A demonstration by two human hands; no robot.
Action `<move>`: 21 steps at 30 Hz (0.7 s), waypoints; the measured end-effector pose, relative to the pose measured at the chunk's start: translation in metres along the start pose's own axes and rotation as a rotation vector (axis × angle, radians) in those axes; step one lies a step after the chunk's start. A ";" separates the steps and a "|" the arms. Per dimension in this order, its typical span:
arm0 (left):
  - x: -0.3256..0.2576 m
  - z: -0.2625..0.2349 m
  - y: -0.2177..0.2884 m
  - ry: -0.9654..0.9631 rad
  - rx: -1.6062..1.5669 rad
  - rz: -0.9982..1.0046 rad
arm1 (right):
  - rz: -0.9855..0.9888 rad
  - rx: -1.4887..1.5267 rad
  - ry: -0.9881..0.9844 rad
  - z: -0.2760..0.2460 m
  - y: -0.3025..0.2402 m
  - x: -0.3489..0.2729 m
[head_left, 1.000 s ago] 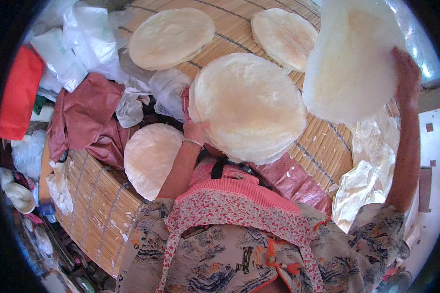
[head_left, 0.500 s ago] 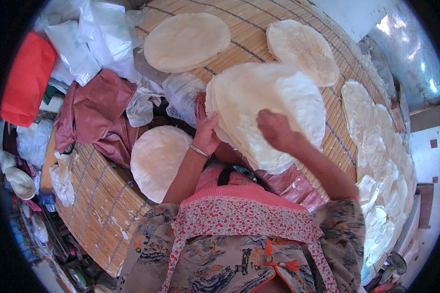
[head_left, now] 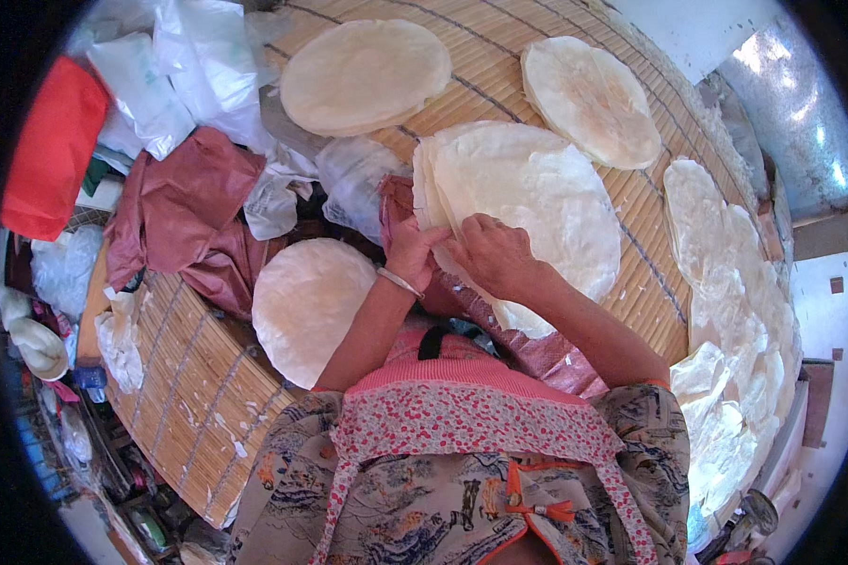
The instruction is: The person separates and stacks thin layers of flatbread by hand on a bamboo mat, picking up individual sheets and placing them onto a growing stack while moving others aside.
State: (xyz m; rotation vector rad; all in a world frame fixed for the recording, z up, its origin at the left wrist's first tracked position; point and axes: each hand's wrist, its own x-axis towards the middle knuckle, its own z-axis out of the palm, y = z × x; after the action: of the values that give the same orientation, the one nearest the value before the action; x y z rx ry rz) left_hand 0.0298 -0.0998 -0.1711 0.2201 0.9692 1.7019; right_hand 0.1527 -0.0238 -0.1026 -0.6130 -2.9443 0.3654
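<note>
In front of me lies a stack of thin, round, pale flatbread sheets (head_left: 556, 207) with ragged edges. My left hand (head_left: 411, 252) is closed on the lower left rim of the stack, thumb toward my other hand. Close beside it my right hand (head_left: 493, 252) has its fingers curled over the same edge, pinching the sheets. At the left rim the layers stand slightly apart. How many sheets each hand grips is hidden. Left of my left forearm sits a single-looking whitish round flatbread (head_left: 313, 311).
Other flatbread piles lie on the slatted bamboo mat (head_left: 485, 71): one far left (head_left: 366, 77), a browned one far right (head_left: 592, 102), and an overlapping row (head_left: 730, 273) along the right. Clear plastic bags (head_left: 203, 66), dark-red sacking (head_left: 184, 202) and a red bag (head_left: 55, 146) crowd the left.
My right hand has come from over the middle of the stack to its left edge, beside my left hand, and now pinches there. The top sheets have shifted slightly.
</note>
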 end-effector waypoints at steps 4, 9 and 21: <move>-0.003 0.001 -0.009 0.077 -0.004 0.039 | 0.121 0.025 -0.024 -0.004 0.022 -0.006; 0.000 -0.026 -0.025 0.097 -0.011 0.151 | 0.298 0.807 0.173 -0.035 0.113 -0.025; -0.014 -0.029 -0.016 0.044 -0.119 0.113 | -0.001 0.420 0.254 -0.213 0.077 -0.026</move>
State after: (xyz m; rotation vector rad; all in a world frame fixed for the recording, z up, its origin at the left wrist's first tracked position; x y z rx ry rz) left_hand 0.0294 -0.1249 -0.1960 0.1618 0.8979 1.8686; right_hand 0.2387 0.0788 0.0819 -0.5502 -2.5168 0.8111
